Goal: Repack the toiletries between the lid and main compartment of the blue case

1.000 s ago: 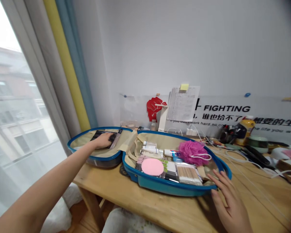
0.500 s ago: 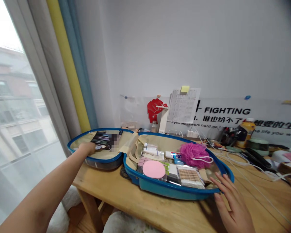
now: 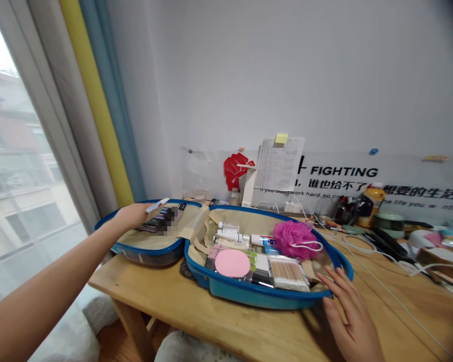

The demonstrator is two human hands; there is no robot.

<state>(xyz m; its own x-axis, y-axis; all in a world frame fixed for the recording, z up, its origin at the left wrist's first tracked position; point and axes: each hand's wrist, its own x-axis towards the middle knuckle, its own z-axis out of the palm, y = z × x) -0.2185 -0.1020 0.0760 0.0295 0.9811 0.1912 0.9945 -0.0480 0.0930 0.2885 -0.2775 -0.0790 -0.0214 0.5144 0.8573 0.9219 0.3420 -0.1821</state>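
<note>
A blue suitcase (image 3: 249, 297) lies spread open on the wooden table. Over its left half, my left hand (image 3: 131, 217) is closed on a small white packet (image 3: 156, 205), whose kind I cannot make out. Below that hand, a dark flat package (image 3: 162, 218), partly blurred, lies on the beige lining. My right hand (image 3: 349, 306) rests at the right rim, fingers spread, holding nothing. In the right half lie a pink round pad (image 3: 232, 263), a pack of cotton swabs (image 3: 289, 274), a purple bath puff (image 3: 295, 238), a toothpaste box (image 3: 262, 240) and white tubes (image 3: 229, 235).
The wooden table (image 3: 226, 322) carries white cables (image 3: 385, 281), a yellow bottle (image 3: 370, 205) and a green-grey jar (image 3: 388, 223) on the right. A white lamp (image 3: 248, 188) stands behind the suitcase. Curtains (image 3: 98, 100) and a window are at the left.
My left hand has risen off the suitcase's left half, lifting the white packet. The whole view has shifted slightly. My right hand stays at the right rim.
</note>
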